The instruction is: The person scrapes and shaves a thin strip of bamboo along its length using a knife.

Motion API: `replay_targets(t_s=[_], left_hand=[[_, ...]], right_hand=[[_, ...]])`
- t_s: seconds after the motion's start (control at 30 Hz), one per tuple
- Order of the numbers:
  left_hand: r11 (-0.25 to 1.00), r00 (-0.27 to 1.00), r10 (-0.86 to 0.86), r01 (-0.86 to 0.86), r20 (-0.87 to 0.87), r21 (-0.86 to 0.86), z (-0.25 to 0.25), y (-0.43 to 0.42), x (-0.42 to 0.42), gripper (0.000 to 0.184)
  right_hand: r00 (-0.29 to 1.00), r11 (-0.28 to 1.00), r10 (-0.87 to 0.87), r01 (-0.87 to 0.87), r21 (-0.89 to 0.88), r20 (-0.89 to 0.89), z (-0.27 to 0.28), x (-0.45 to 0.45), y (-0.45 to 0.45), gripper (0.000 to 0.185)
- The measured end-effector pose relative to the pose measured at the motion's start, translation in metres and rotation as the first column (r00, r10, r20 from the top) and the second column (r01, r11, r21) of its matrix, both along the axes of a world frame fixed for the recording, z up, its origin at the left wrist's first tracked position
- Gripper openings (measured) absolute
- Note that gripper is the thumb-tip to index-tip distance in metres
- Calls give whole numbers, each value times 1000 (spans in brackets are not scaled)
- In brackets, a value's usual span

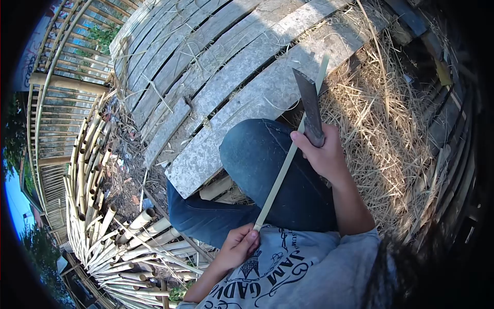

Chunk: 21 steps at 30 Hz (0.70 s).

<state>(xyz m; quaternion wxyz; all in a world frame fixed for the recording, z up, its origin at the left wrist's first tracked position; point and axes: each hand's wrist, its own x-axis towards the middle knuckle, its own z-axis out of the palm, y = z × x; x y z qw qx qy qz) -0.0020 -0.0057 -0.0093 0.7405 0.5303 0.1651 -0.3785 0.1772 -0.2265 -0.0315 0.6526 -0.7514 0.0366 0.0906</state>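
A long, thin, pale bamboo strip [281,176] runs slantwise across my bent knee in dark blue jeans [252,149]. Close to my shirt, my left hand [241,246] is closed around the strip's near end. My right hand [324,153] grips a machete-like knife by its handle, with the dark, broad, square-ended blade [307,92] pointing away from me. The blade lies right beside the strip, which passes by my right thumb; whether the edge touches it I cannot tell. The strip's far end reaches past the blade over the planks.
Weathered wooden planks [226,77] form a low platform in front, strewn with thin shavings. A heap of dry shavings [378,139] covers the ground at right. Cut bamboo poles [136,226] are stacked at left, near a bamboo fence [72,123]. A loose board [167,131] rests against the platform.
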Motion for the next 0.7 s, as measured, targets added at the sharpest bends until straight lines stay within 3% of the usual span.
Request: replay_targets(t_s=[0.07, 0.17, 0.23, 0.33, 0.47, 0.7], left_hand=[[997, 997, 64, -62, 50, -37, -1, -4, -5, 40], [989, 999, -9, 4, -37, -148, 4, -1, -3, 44], [965, 960, -88, 16, -264, -262, 5, 6, -2, 49], [958, 946, -83, -11, -314, -287, 5, 7, 1, 54], [951, 942, -110, 7, -317, -309, 5, 7, 4, 51], [989, 983, -65, 40, -172, -142, 15, 3, 3, 45]], right_hand=[[1000, 1000, 0, 0, 11, 4, -2, 0, 1, 30], [999, 997, 41, -40, -60, 2, -7, -1, -1, 29], [998, 999, 51, -50, 20, -45, -10, 0, -2, 29], [999, 997, 51, -50, 60, -9, -14, 0, -3, 29], [998, 998, 58, -57, 38, -19, -14, -1, -3, 27], [999, 998, 35, -33, 46, -39, -9, -3, -3, 27]])
